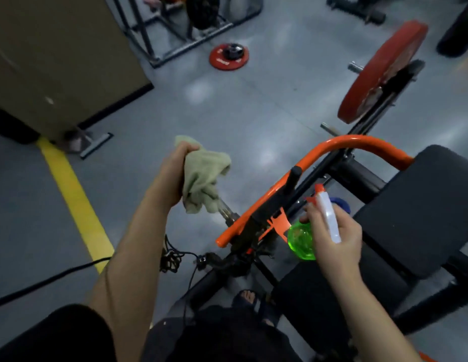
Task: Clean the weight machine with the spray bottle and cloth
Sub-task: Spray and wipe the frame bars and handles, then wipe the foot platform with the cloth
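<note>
Closest in, at the foot of the weight machine (332, 145): a sandalled foot (247, 299) on the grey floor (227, 105), beside a black base tube (206, 284). Just left of it, a tangle of black cable (173, 257), trailing across a yellow line (73, 202) toward the floor's left edge.

Higher up, to the right: right hand (340, 241) wrapped round the neck of a spray bottle (302, 240). Green body tipped leftward, white head with orange nozzle pointing away, one finger out front by the trigger. Held over the gap between the machine's orange bar (243, 220) and its black seat pads (423, 205), near the bar's lower end.

To the left: left hand (175, 173) clenched on a pale green cloth (204, 178), bunched and draped over the top of a metal peg (226, 211) jutting from the machine's left side. Seemingly pressed onto the peg, though too blurred to be sure of contact.

Farther back, at the machine's far right end: a big red weight plate (379, 71), standing on edge. Beyond, flat on the floor: a smaller red plate (229, 57) beside a black metal frame (149, 48). At the floor's far left corner: a brown box (58, 61).
</note>
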The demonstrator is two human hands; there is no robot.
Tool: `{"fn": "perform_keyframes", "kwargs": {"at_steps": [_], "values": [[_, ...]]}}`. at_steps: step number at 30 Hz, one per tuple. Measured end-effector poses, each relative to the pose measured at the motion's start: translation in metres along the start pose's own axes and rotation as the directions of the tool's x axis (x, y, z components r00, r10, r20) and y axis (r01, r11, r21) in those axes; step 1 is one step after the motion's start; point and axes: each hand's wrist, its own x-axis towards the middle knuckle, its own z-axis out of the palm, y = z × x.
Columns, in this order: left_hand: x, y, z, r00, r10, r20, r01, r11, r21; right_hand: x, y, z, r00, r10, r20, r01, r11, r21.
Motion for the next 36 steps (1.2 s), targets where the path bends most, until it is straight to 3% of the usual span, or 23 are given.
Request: {"fn": "perform_keyframes", "kwargs": {"at_steps": [7, 13, 17, 19, 23, 25, 27, 31, 33, 36], "values": [[-0.056, 0.023, -0.060, 0.965, 0.089, -0.246, -0.132, 0.978, -0.164, 0.015, -0.034, 0.072, 0.956, -0.029, 0.293, -0.001, 0.995, 0.101], [-0.120, 0.031, -0.127, 0.866, 0.138, -0.481, -0.310, 0.903, -0.299, -0.002, -0.081, 0.142, 0.847, -0.124, 0.517, 0.067, 0.990, 0.128], [-0.159, 0.023, -0.172, 0.766, 0.141, -0.628, -0.413, 0.855, -0.312, -0.029, -0.100, 0.205, 0.713, -0.156, 0.683, 0.065, 0.985, 0.158], [-0.170, 0.012, -0.193, 0.701, 0.085, -0.708, -0.428, 0.844, -0.323, -0.041, -0.101, 0.229, 0.619, -0.167, 0.768, 0.095, 0.986, 0.138], [-0.180, 0.005, -0.239, 0.587, -0.036, -0.809, -0.476, 0.793, -0.381, -0.050, -0.095, 0.269, 0.497, -0.146, 0.855, 0.165, 0.984, 0.072], [-0.168, 0.005, -0.268, 0.551, -0.049, -0.833, -0.538, 0.742, -0.400, -0.047, -0.090, 0.298, 0.384, -0.234, 0.893, 0.421, 0.905, 0.056], [-0.145, 0.004, -0.295, 0.508, -0.114, -0.853, -0.595, 0.670, -0.444, -0.043, -0.088, 0.326, 0.243, -0.355, 0.903, 0.700, 0.709, 0.090], [-0.067, 0.008, -0.345, 0.578, -0.244, -0.779, -0.546, 0.594, -0.591, -0.019, -0.086, 0.399, 0.221, -0.489, 0.844, 0.877, 0.478, 0.048], [-0.020, 0.017, -0.382, 0.632, -0.266, -0.728, -0.517, 0.555, -0.652, -0.004, -0.089, 0.447, 0.162, -0.524, 0.837, 0.939, 0.342, 0.033], [0.046, 0.038, -0.457, 0.629, -0.288, -0.722, -0.508, 0.550, -0.663, 0.007, -0.092, 0.534, 0.104, -0.528, 0.843, 0.937, 0.336, 0.095]]}}
